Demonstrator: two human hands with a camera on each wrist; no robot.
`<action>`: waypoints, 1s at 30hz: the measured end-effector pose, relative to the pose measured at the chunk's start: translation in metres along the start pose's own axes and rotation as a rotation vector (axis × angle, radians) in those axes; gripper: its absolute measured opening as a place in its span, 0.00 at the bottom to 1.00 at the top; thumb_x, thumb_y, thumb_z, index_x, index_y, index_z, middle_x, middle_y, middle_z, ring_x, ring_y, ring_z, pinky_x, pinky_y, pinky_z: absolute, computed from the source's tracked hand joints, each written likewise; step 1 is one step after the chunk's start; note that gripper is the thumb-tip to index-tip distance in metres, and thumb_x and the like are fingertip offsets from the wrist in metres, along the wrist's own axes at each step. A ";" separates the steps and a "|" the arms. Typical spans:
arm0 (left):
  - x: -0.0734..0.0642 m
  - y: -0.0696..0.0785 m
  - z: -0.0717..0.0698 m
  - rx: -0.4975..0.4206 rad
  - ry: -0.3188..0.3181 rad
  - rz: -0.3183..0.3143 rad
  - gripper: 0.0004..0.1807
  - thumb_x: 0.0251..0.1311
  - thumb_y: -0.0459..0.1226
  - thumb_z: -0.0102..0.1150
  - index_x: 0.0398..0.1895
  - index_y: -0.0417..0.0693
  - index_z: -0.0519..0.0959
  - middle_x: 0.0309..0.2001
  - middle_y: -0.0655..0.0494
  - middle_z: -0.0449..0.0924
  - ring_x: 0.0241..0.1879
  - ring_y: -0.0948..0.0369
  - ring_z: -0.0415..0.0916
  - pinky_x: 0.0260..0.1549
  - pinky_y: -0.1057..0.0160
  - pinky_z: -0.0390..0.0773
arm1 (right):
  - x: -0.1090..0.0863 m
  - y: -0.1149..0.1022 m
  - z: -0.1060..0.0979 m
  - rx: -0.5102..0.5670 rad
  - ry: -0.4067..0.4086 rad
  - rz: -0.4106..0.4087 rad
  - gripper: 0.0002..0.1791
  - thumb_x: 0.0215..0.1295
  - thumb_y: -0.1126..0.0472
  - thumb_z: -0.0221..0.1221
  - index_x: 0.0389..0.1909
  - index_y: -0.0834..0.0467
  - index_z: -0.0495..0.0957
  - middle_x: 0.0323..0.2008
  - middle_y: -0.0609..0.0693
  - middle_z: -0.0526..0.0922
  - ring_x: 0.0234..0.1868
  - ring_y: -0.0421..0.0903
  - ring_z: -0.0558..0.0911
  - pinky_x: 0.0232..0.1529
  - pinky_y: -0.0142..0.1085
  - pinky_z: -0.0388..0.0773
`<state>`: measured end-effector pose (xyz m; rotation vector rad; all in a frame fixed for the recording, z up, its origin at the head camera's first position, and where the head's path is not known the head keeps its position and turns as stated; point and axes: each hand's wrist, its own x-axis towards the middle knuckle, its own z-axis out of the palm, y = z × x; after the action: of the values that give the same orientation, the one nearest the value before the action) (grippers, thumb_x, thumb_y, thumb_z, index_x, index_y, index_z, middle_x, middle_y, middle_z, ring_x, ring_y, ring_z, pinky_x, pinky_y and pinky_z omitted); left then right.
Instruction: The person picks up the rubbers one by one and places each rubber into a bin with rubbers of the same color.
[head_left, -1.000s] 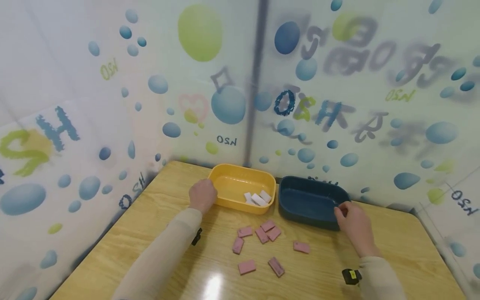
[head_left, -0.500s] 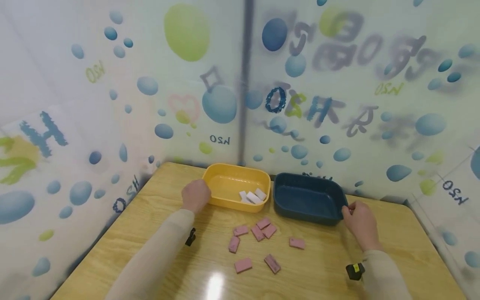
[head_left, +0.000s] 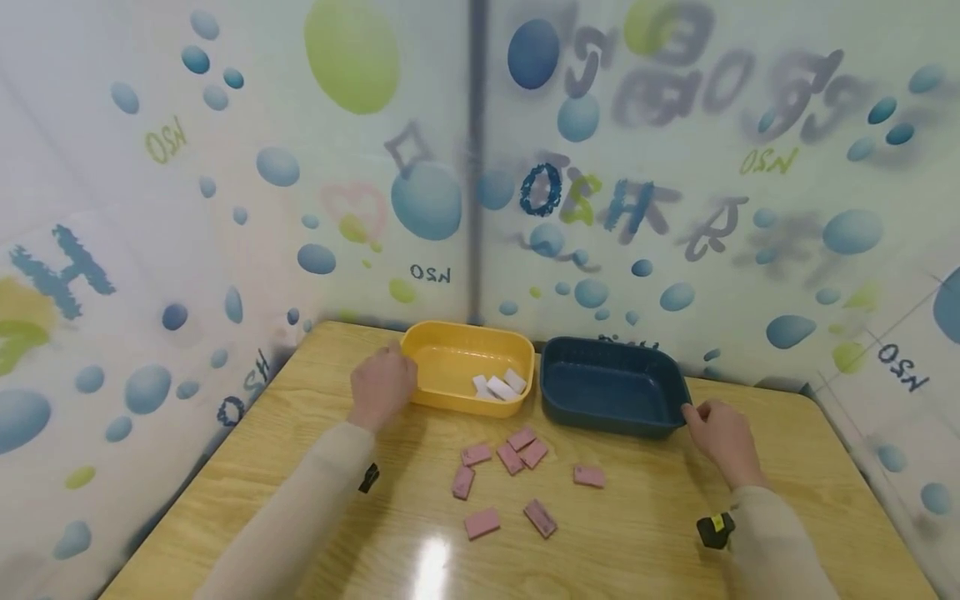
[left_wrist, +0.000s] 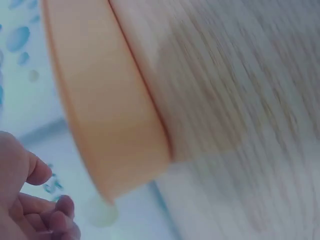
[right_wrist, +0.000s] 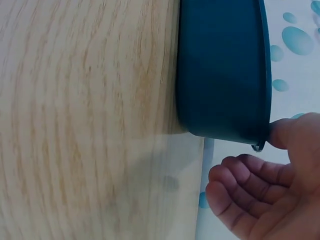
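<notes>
While the fingers of the right hand are being held half-bent around nothing, its thumb is being set against the rim at the right end of the blue tray. By the left hand nothing is being gripped either: its fingers are being kept loosely bent, and in the left wrist view a gap is being shown between them and the end wall of the yellow tray, just beside.

Leftward from the right fingers the blue tray is lying, and rightward from the left fingers the yellow one; each is being flanked at its outer end by its nearer hand. Side by side, both long axes are being laid roughly left to right, slanting slightly nearer toward the right.

A shallow, glossy form with rounded corners is being shown by both. In the yellow tray's right end, a few small white blocks are being held. Nearer the person, between the forearms, eight flat pink blocks are being displayed, scattered on the pale wooden table.
</notes>
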<state>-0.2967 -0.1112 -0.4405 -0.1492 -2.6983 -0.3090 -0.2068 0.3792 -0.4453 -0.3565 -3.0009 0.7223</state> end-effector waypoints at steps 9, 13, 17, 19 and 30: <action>-0.032 0.021 -0.010 -0.109 0.151 0.306 0.08 0.65 0.34 0.62 0.33 0.36 0.79 0.26 0.46 0.77 0.14 0.60 0.64 0.11 0.61 0.68 | 0.001 -0.004 0.003 0.018 0.007 -0.004 0.22 0.78 0.54 0.47 0.32 0.69 0.75 0.26 0.58 0.76 0.30 0.54 0.74 0.31 0.43 0.70; -0.045 0.029 -0.010 -0.193 0.070 0.374 0.06 0.63 0.33 0.65 0.35 0.37 0.82 0.29 0.50 0.77 0.18 0.63 0.66 0.15 0.64 0.69 | 0.000 -0.004 0.003 0.036 0.001 -0.002 0.22 0.78 0.55 0.46 0.26 0.64 0.72 0.22 0.54 0.72 0.27 0.52 0.71 0.29 0.41 0.66; -0.054 0.036 -0.008 -0.225 -0.062 0.438 0.06 0.62 0.34 0.67 0.30 0.41 0.80 0.26 0.55 0.72 0.20 0.65 0.65 0.17 0.67 0.68 | 0.000 -0.003 0.003 0.052 -0.008 -0.006 0.24 0.79 0.54 0.44 0.23 0.62 0.73 0.21 0.53 0.76 0.26 0.50 0.74 0.28 0.40 0.66; -0.058 0.040 -0.008 -0.239 -0.139 0.467 0.06 0.61 0.34 0.68 0.30 0.42 0.81 0.27 0.55 0.74 0.22 0.64 0.69 0.19 0.67 0.71 | 0.001 -0.001 0.003 0.056 -0.020 -0.001 0.25 0.80 0.54 0.43 0.24 0.62 0.74 0.22 0.53 0.79 0.26 0.50 0.75 0.28 0.40 0.67; -0.073 0.049 0.001 -0.251 -0.407 0.435 0.09 0.63 0.37 0.68 0.31 0.41 0.81 0.31 0.53 0.76 0.29 0.60 0.73 0.30 0.60 0.77 | 0.004 -0.005 0.005 0.004 -0.089 0.028 0.27 0.77 0.57 0.37 0.18 0.61 0.73 0.17 0.50 0.77 0.23 0.49 0.75 0.28 0.40 0.68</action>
<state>-0.2238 -0.0678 -0.4620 -0.9492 -2.9023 -0.5253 -0.2120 0.3736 -0.4470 -0.3775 -3.0825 0.7666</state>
